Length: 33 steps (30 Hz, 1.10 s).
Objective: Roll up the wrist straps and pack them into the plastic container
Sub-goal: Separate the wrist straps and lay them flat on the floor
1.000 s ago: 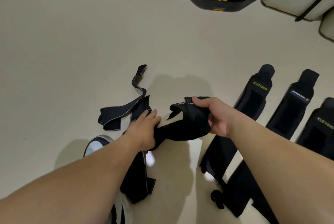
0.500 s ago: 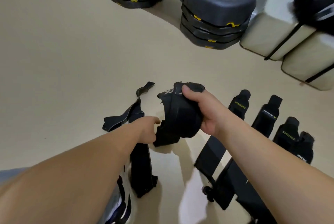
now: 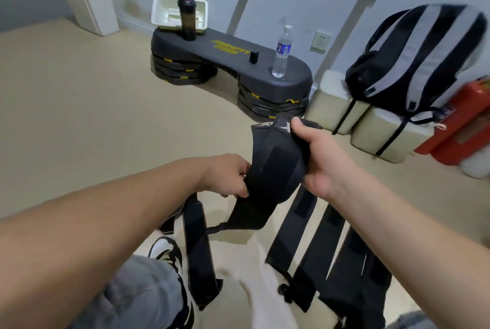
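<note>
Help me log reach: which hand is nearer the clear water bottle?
Right. The right hand is almost straight below the water bottle in the view; the left hand is lower and further left.

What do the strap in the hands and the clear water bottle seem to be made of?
The strap: probably woven fabric, matte black; it bends softly between the left hand and right hand, and a rectangular patch may be hook-and-loop. The water bottle: likely clear glossy plastic; light passes through, with a blue label.
</note>
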Motion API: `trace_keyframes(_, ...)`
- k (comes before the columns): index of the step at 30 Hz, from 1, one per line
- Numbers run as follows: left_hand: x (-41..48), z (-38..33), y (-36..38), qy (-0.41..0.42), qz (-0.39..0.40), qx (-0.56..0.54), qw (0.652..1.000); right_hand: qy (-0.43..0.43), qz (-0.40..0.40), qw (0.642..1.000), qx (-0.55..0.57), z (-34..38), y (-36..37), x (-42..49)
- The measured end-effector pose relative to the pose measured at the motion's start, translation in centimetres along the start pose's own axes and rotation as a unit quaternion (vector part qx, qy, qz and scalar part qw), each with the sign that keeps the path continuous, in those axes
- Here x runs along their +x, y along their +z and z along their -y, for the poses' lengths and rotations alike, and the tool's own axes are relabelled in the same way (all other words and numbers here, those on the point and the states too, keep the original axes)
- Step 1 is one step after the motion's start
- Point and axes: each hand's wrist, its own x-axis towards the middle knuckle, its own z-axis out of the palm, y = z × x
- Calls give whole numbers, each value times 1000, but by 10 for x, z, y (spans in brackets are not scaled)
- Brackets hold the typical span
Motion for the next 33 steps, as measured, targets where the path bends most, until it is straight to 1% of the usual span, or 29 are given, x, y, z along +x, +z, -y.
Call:
trace_keyframes(2,-22,-30,-6,22,-2,47,999,5,11,1000,-2,10,-5,-25)
trace_keyframes(3,-32,-42,-8,31,-7,53,998,7,17,1000,-5,13,-8,-36)
trace_keyframes(5,-43,-56,-15,54,-30,21,998,12,32,999,-5,13,-16,-55)
trace_keyframes(7,-48,-67,-17,80,-21,-102,991,18,48,999,13,8,-27,-68)
trace_keyframes(8,-47,-71,-17,84,-12,-184,979,23,55,998,22,4,-33,-71)
trace_keyframes(9,-43,-73,-15,79,0,-270,959,27,59,997,28,-1,-39,-72)
trace_keyframes(10,-40,-75,-10,76,5,-331,941,31,56,997,30,-6,-44,-71)
trace_keyframes(11,-36,-77,-4,80,-2,-363,928,32,47,998,27,-9,-48,-70)
trace_keyframes(12,-33,-79,3,81,-14,-368,926,30,35,999,19,-12,-50,-68)
trace_keyframes(15,-21,-84,15,71,-48,-330,940,2,0,1000,-19,-15,-54,-62)
trace_keyframes(18,-9,-87,15,91,-55,-287,952,-48,-35,996,-60,-13,-63,-55)
trace_keyframes(22,-1,-81,14,104,-59,-273,955,-101,-58,985,-130,-6,-75,-47)
trace_keyframes(24,3,-75,10,102,-72,-260,958,-114,-51,980,-157,-4,-79,-45)
trace_keyframes(26,10,-67,4,84,-95,-247,961,-121,-25,977,-175,-3,-80,-46)
trace_keyframes(30,21,-52,-7,21,-166,-257,952,-124,29,984,-125,-2,-74,-51)
trace_keyframes(31,20,-51,-9,16,-174,-261,949,-122,41,985,-111,-1,-72,-53)
trace_keyframes(33,19,-52,-10,23,-161,-281,946,-116,53,987,-99,0,-67,-56)
